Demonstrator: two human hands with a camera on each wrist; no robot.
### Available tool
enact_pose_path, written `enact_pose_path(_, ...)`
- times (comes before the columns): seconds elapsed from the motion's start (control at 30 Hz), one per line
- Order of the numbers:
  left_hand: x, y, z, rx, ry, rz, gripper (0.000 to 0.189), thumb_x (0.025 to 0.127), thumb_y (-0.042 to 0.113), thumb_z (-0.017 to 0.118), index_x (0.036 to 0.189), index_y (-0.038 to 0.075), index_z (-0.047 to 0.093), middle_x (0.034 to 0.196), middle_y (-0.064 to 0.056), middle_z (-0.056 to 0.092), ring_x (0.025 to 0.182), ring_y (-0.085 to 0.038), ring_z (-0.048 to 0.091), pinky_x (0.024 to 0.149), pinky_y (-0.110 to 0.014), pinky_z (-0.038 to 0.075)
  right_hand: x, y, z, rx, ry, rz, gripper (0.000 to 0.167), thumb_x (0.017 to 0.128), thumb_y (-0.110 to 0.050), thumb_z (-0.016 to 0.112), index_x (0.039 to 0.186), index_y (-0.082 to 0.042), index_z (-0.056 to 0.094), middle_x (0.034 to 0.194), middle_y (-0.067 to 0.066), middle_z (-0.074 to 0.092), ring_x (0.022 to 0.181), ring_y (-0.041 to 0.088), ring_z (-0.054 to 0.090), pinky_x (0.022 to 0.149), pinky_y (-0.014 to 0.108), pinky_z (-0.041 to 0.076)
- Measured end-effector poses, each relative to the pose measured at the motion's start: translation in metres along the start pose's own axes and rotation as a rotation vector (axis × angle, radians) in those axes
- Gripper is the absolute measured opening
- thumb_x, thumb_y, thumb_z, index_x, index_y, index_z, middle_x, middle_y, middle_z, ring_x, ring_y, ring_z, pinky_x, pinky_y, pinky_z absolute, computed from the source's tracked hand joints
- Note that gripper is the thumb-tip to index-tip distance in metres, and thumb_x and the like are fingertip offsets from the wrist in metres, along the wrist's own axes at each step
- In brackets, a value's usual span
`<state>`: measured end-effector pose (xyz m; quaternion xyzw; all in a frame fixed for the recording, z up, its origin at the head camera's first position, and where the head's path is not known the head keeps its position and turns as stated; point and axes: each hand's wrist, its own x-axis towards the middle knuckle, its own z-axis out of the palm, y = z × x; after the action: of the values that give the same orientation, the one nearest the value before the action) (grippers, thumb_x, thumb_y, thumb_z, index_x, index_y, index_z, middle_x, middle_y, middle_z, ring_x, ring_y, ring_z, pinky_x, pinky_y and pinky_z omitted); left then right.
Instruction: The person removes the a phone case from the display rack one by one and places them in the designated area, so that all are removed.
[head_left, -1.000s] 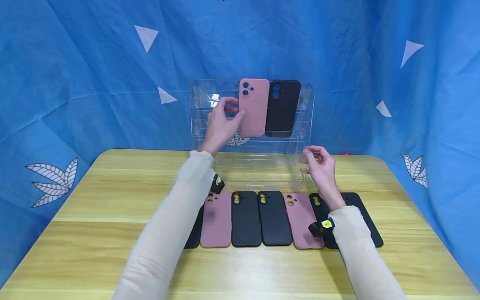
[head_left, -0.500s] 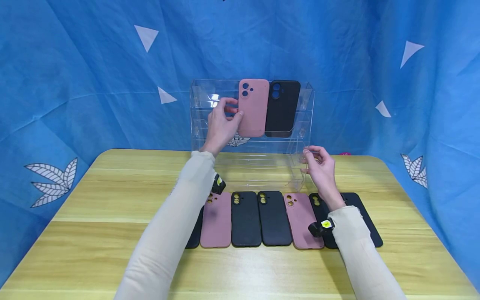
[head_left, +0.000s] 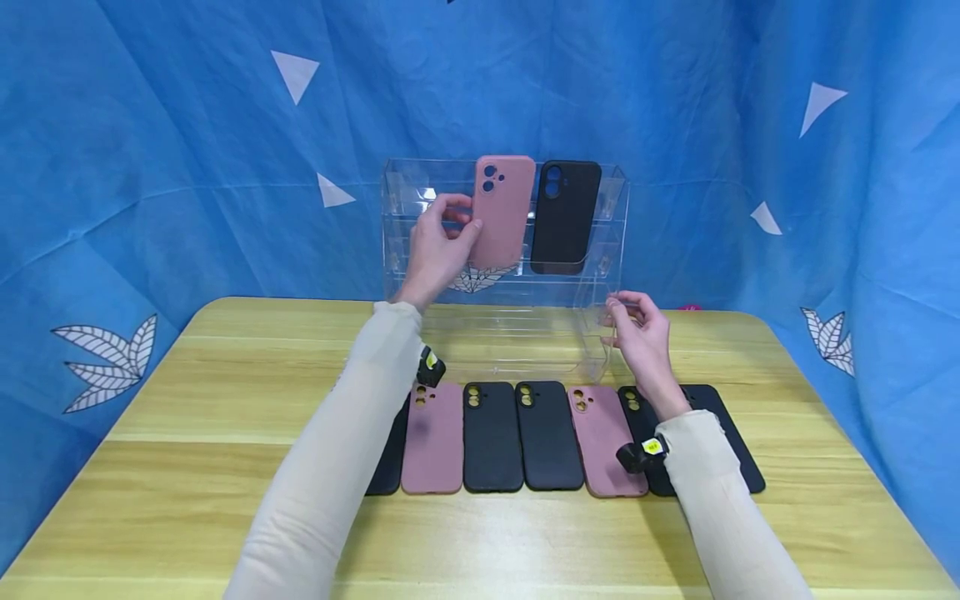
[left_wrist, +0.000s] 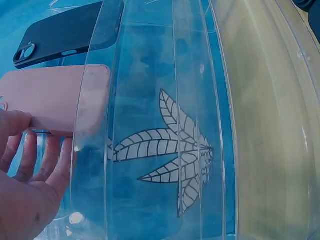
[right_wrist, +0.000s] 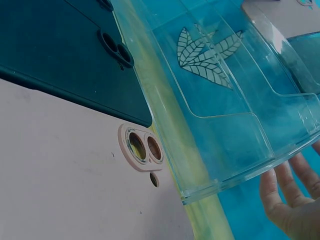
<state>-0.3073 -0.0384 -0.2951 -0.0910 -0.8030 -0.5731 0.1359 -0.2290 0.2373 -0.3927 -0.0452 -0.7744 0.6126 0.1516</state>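
My left hand (head_left: 438,248) pinches a pink phone case (head_left: 504,208) by its left edge, at the top tier of a clear acrylic display stand (head_left: 495,371). In the left wrist view the lower end of this pink case (left_wrist: 92,100) shows through the tier's clear front. To its right a black phone case (head_left: 566,212) stands in the same tier, with a narrow gap between the two. My right hand (head_left: 641,333) grips the stand's right side edge, low down. The right wrist view has its fingers (right_wrist: 287,185) against the side panel, the thumb out of sight.
A row of phone cases lies on the wooden table (head_left: 495,542) before the stand, among them a pink case (head_left: 432,442), a black case (head_left: 492,442) and another pink case (head_left: 603,442). My sleeves partly cover its ends. Behind hangs a blue cloth (head_left: 480,75).
The pink case in my left hand has shifted slightly left and up and tilted a little, so a gap has opened beside the black case. My right hand has stayed put.
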Motion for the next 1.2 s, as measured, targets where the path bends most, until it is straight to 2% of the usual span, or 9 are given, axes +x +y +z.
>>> enact_pose_path(0.23,0.0,0.002,-0.006,-0.108,0.013,0.049,0.031,0.1,0.013,0.066,0.129,0.01,0.059,0.125,-0.011,0.067,0.114,-0.022,0.066,0.1,-0.031,0.057,0.001,0.0,0.001,-0.003,0.004,-0.001,0.04,0.106,-0.031,0.054,0.134,-0.002,0.054,0.127,0.003,0.061,0.093,0.005,0.063,0.069,0.016,0.061)
enact_pose_path(0.3,0.001,0.002,-0.008,-0.147,0.015,0.074,0.031,0.1,0.012,0.065,0.13,0.009,0.058,0.126,-0.012,0.067,0.116,-0.022,0.065,0.1,-0.032,0.056,0.002,0.0,0.001,-0.002,0.005,-0.002,0.04,0.106,-0.031,0.054,0.133,-0.002,0.054,0.131,0.009,0.06,0.092,0.004,0.064,0.068,0.016,0.061)
enact_pose_path(0.37,0.0,0.003,-0.011,-0.178,0.015,0.091,0.031,0.1,0.012,0.064,0.13,0.009,0.057,0.126,-0.013,0.067,0.116,-0.022,0.065,0.099,-0.033,0.056,0.002,0.0,0.001,-0.004,0.007,-0.002,0.04,0.106,-0.031,0.054,0.133,-0.002,0.054,0.131,0.009,0.06,0.092,0.003,0.064,0.068,0.016,0.061)
enact_pose_path(0.57,-0.003,0.004,-0.017,-0.24,0.007,0.123,0.032,0.102,0.012,0.062,0.133,0.01,0.055,0.125,-0.016,0.065,0.112,-0.025,0.066,0.095,-0.036,0.058,0.003,0.0,0.001,-0.004,0.006,0.002,0.04,0.106,-0.031,0.054,0.134,-0.003,0.054,0.133,0.01,0.06,0.092,0.003,0.063,0.069,0.016,0.061)
enact_pose_path(0.8,-0.011,0.002,-0.023,-0.271,-0.007,0.14,0.036,0.101,0.011,0.063,0.135,0.014,0.055,0.119,-0.015,0.069,0.098,-0.025,0.072,0.086,-0.034,0.061,0.003,0.001,0.001,-0.004,0.005,0.001,0.041,0.106,-0.032,0.053,0.134,-0.001,0.054,0.137,0.018,0.058,0.092,0.004,0.064,0.069,0.016,0.061)
enact_pose_path(0.9,-0.016,0.0,-0.026,-0.267,-0.005,0.154,0.039,0.1,0.01,0.063,0.138,0.016,0.054,0.117,-0.015,0.07,0.095,-0.023,0.072,0.084,-0.034,0.061,0.003,0.002,0.002,-0.007,0.006,0.002,0.041,0.106,-0.032,0.053,0.134,-0.001,0.054,0.136,0.017,0.058,0.092,0.004,0.064,0.069,0.016,0.061)
enact_pose_path(1.13,-0.029,-0.004,-0.034,-0.271,-0.005,0.182,0.041,0.1,0.009,0.064,0.139,0.015,0.052,0.111,-0.011,0.068,0.089,-0.015,0.071,0.078,-0.03,0.059,0.003,0.004,0.002,-0.015,0.014,-0.002,0.04,0.106,-0.031,0.054,0.134,-0.002,0.054,0.124,0.0,0.06,0.091,0.003,0.064,0.069,0.016,0.061)
enact_pose_path(1.2,-0.032,-0.005,-0.037,-0.27,-0.011,0.188,0.04,0.1,0.009,0.063,0.139,0.014,0.051,0.109,-0.009,0.068,0.087,-0.014,0.071,0.074,-0.029,0.059,0.003,0.005,0.003,-0.014,0.013,-0.005,0.041,0.106,-0.031,0.053,0.134,-0.002,0.054,0.125,0.002,0.061,0.091,0.002,0.064,0.069,0.015,0.061)
